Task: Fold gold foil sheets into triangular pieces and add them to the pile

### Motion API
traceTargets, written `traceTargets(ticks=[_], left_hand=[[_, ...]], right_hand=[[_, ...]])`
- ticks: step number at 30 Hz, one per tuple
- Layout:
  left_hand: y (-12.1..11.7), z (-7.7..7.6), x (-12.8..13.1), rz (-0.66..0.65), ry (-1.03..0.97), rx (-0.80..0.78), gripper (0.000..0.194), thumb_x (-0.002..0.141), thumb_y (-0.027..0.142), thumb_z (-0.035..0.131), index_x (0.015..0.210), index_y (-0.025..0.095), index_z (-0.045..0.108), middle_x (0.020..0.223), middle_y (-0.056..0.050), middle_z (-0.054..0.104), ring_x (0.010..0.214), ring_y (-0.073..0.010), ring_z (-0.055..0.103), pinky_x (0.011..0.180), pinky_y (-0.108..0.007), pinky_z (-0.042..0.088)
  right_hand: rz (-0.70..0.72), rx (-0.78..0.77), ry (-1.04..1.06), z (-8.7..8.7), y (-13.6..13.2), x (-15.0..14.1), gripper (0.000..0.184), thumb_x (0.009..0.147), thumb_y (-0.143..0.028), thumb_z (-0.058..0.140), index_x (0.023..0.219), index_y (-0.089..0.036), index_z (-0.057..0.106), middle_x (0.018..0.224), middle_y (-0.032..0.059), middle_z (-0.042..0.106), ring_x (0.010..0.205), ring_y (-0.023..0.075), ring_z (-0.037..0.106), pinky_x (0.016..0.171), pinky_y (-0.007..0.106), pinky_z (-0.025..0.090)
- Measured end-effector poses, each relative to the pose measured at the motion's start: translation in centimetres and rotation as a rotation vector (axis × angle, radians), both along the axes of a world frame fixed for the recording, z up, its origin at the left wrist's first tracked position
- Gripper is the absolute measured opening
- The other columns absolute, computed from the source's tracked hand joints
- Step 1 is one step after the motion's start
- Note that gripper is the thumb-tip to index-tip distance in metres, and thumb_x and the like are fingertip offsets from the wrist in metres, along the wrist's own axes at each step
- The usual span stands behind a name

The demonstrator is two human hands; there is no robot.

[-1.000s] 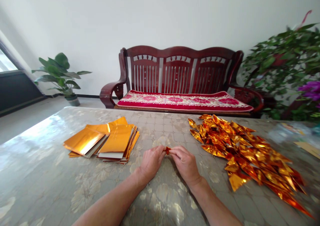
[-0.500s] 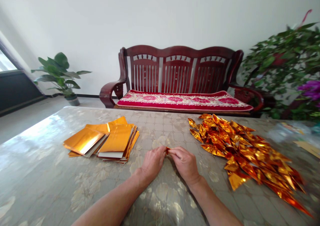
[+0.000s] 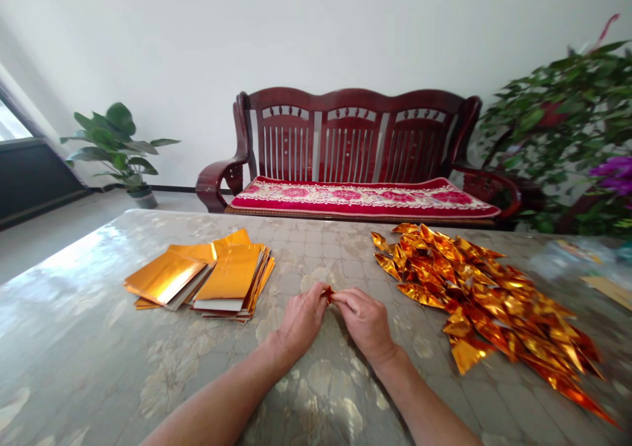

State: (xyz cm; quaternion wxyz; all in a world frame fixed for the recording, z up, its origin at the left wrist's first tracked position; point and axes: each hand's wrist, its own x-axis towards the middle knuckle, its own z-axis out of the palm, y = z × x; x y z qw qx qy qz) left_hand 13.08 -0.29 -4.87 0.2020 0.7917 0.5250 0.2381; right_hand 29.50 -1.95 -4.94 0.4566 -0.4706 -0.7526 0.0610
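Between my fingertips is a small folded piece of orange-gold foil paper (image 3: 328, 294), mostly hidden by the fingers. My left hand (image 3: 303, 317) is closed on its left side. From the right, my right hand (image 3: 364, 317) pinches the same piece with thumb and fingers. Both hands are low over the patterned tablecloth (image 3: 316, 393). A stack of flat gold foil sheets (image 3: 230, 275), with pale undersides, lies to the left. On the right is a heap of folded, pointed foil pieces (image 3: 469, 288).
A clear plastic bag (image 3: 573, 258) and a piece of brown card (image 3: 607, 292) lie at the table's right edge. Beyond the table stands a dark red wooden bench (image 3: 348, 136) with a floral runner (image 3: 365, 197). Potted plants (image 3: 118, 143) flank it.
The thumb and fingers of my left hand have shifted slightly around the foil piece, showing a little more of its points. The stack and the heap look unchanged.
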Motion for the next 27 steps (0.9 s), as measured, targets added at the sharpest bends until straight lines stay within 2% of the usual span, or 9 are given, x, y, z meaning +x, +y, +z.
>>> traceTargets(ticks=[7,16,22,27], left_hand=[[0.0,0.1,0.0,-0.012,0.017,-0.003,0.024,0.099,0.024,0.039,0.117,0.025,0.055,0.1,-0.002,0.072,0.091,-0.018,0.07,0.075,-0.025,0.046],[-0.1,0.5,-0.1,-0.034,0.043,-0.012,0.022,0.1,0.024,0.037,0.103,0.023,0.059,0.085,-0.001,0.071,0.079,-0.0163,0.068,0.067,-0.023,0.041],[-0.3,0.8,0.1,-0.053,0.09,0.001,0.022,0.099,0.022,0.036,0.096,0.022,0.058,0.085,-0.003,0.07,0.078,-0.0162,0.067,0.066,-0.024,0.04],[-0.5,0.9,0.4,-0.064,0.184,0.026,0.022,0.098,0.02,0.035,0.092,0.02,0.056,0.085,-0.005,0.07,0.077,-0.017,0.067,0.063,-0.025,0.039]], right_hand=[[0.006,0.037,-0.01,-0.1,0.1,0.0,0.019,0.092,-0.019,0.056,0.094,-0.025,0.074,0.09,0.0018,0.074,0.082,0.015,0.07,0.077,0.024,0.055],[-0.016,0.022,0.011,-0.3,0.1,-0.1,0.017,0.09,-0.017,0.056,0.095,-0.024,0.071,0.088,0.001,0.075,0.079,0.0152,0.071,0.076,0.025,0.055],[-0.044,0.007,0.037,-0.4,0.2,0.0,0.025,0.088,-0.018,0.056,0.107,-0.025,0.071,0.097,0.0008,0.076,0.085,0.0166,0.073,0.082,0.027,0.058],[-0.071,0.025,0.001,-0.9,0.3,0.1,0.035,0.086,-0.016,0.057,0.117,-0.027,0.069,0.097,0.0007,0.077,0.081,0.0172,0.074,0.077,0.027,0.06]])
